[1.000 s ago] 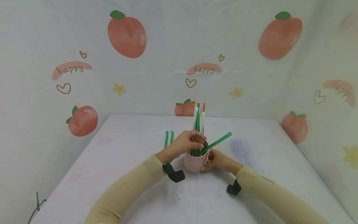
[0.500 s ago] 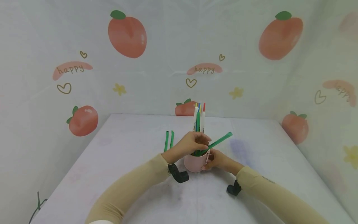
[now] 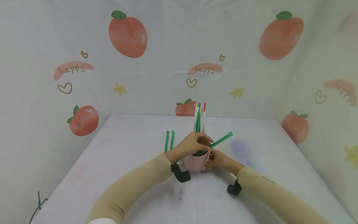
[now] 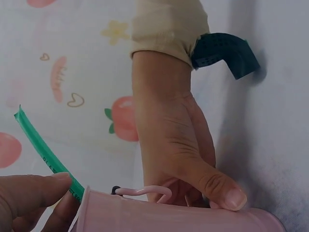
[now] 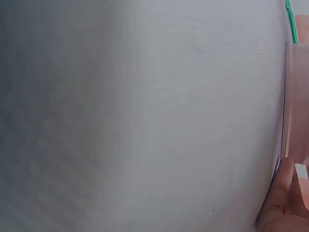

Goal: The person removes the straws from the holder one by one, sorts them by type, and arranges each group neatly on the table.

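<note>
A pink mug (image 3: 193,164) with a side handle stands upright on the table. My right hand (image 3: 219,160) holds it at the handle side, with the thumb on its wall. A slim green stick (image 3: 222,139) with dark lettering leans out over the rim to the right. My left hand (image 3: 195,143), above the mug, pinches this stick near the rim; the left wrist view shows the thumb (image 4: 62,176) against it. Behind the left hand, white pens (image 3: 203,118) with coloured tips and another green stick (image 3: 198,119) rise from the mug. Their lower ends are hidden.
Two more green sticks (image 3: 167,141) lie left of the mug, partly behind the left forearm. A whitish cloth covers the table (image 3: 134,143). A fruit-printed curtain (image 3: 165,40) hangs behind. Black wrist mounts (image 3: 181,174) stick out below both wrists.
My left hand has moved slightly right, from over the mug's middle to the leaning green stick. The right hand and the mug have stayed in place.
</note>
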Demonstrator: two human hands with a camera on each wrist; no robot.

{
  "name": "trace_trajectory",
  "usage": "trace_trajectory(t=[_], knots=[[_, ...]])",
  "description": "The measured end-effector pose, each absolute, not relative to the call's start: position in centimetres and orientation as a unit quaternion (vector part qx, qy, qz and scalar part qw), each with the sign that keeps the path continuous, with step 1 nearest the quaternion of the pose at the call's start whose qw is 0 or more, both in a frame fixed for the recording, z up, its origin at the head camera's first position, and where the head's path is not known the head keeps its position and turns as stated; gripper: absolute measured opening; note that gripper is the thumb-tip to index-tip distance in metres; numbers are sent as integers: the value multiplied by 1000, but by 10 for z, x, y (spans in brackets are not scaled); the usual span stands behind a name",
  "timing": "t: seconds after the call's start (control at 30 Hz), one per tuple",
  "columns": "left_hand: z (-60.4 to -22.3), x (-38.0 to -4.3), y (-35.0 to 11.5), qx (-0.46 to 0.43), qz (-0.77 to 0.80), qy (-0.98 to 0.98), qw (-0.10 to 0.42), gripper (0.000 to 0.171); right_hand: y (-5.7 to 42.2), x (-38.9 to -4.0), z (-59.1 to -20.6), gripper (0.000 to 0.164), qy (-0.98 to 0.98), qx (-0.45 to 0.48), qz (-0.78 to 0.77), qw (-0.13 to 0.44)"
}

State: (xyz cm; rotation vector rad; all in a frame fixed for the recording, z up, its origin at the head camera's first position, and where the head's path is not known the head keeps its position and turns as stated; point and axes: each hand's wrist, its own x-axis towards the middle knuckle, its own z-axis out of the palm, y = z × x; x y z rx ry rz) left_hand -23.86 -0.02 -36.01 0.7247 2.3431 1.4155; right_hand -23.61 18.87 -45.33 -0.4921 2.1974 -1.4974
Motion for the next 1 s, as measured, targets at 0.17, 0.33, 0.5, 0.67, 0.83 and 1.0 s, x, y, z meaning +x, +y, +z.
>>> trace_trajectory(t=[0.17,0.33,0.5,0.67,0.83,1.0], knots=[[-361,-239,1,253,483,825,150,23,189,-236,-453,70,797,-172,-536,217],[-362,-240,2,255,480,826,152,21,188,-237,-454,70,797,-174,-536,218],[-364,-242,3,258,476,827,151,21,188,-238,-454,68,801,-167,-533,216],[-365,-242,4,261,473,828,151,19,187,-238,-454,69,802,-165,-532,215],[-364,-242,3,262,478,824,151,16,187,-237,-452,68,808,-162,-524,214],[-365,-243,2,257,497,816,147,16,187,-236,-452,72,805,-163,-528,216]])
